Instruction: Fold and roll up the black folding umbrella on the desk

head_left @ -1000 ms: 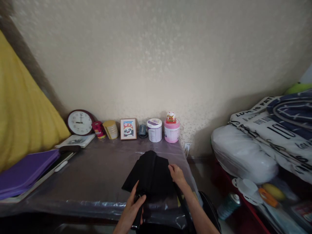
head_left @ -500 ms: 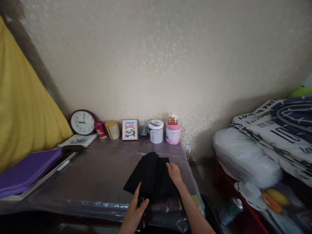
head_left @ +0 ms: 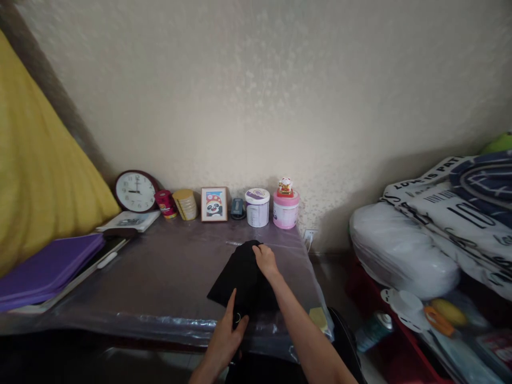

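Note:
A black folded umbrella (head_left: 240, 274) lies on the plastic-covered table (head_left: 160, 282), its canopy fanned out toward the wall. My left hand (head_left: 226, 333) is wrapped around its dark handle at the table's front edge, thumb raised. My right hand (head_left: 264, 258) rests on the far right part of the black fabric, fingers bent down and pressing on the cloth.
Along the wall stand a round clock (head_left: 134, 191), a red can (head_left: 165, 204), a gold tin (head_left: 185, 204), a framed panda picture (head_left: 214, 204), a white tub (head_left: 257, 207) and a pink tub (head_left: 285, 208). Purple mat (head_left: 44, 269) at left; stacked bedding (head_left: 440, 224) at right.
My right hand slid from the fabric's right edge up and left to its far end. The canopy looks narrower, gathered in. My left hand kept its hold on the handle.

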Tool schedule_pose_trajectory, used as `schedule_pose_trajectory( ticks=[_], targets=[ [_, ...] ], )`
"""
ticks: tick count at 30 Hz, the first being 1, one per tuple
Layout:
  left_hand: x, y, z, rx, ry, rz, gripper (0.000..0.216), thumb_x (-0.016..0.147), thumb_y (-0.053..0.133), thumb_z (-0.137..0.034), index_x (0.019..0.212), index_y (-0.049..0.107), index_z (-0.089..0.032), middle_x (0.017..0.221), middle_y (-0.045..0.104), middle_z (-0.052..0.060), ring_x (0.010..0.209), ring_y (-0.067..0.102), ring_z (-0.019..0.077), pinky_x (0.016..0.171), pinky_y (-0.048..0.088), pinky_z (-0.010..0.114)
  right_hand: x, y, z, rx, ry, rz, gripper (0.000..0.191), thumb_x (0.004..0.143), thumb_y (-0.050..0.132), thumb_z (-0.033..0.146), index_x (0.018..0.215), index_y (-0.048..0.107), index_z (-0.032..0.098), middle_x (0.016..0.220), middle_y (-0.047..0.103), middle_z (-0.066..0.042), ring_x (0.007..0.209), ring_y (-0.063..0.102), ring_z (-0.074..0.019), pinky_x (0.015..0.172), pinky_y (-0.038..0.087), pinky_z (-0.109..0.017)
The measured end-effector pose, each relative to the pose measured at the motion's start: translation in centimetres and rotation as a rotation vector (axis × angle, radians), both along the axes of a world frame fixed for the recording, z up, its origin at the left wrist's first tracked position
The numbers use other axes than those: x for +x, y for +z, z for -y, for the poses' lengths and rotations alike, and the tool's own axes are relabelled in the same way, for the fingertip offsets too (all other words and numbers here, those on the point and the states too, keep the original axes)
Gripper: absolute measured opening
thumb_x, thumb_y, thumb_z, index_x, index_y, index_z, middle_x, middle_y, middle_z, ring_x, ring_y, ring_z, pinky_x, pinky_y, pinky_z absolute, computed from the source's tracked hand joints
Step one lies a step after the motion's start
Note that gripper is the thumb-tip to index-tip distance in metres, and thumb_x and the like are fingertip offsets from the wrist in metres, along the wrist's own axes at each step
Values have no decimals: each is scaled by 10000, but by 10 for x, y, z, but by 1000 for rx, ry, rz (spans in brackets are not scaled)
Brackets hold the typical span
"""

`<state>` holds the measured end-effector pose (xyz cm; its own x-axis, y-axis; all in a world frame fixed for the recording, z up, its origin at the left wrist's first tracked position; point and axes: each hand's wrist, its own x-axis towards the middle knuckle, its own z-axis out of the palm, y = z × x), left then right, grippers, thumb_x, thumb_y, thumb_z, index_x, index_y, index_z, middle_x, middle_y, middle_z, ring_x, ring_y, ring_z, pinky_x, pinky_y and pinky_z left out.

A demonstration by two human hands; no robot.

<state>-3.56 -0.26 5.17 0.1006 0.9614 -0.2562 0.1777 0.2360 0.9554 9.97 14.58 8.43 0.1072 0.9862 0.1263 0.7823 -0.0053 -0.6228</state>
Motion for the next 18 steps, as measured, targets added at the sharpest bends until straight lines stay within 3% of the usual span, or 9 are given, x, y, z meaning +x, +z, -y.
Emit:
schedule_pose_trajectory(
  ticks=[4,12,18],
  targets=[
    [-1,-7,-2,11,0,-28,809,715,587,-373,1377,155,-200,1004,646,101,727,640,188,616,475,257,-19,-1,4,-39,-14,10,277,874,368,296,939,577,126,894,666,-127,883,612,-194,690,394,-230],
    [-5,-16,-5,-3,11,-52,808,719,586,-388,1373,171,-156,1034,631,132,769,642,210,632,471,273,-43,-1,15,-103,-35,63,272,876,355,290,997,497,92,843,664,-165,840,630,-238,675,437,-304],
    [2,-13,-2,33,2,-261,796,761,528,-395,1383,99,-145,1007,639,151,791,647,228,662,459,287,-44,-4,16,-95,25,186,292,877,347,329,1000,487,105,891,654,-173,852,628,-248,687,448,-330]
  ],
)
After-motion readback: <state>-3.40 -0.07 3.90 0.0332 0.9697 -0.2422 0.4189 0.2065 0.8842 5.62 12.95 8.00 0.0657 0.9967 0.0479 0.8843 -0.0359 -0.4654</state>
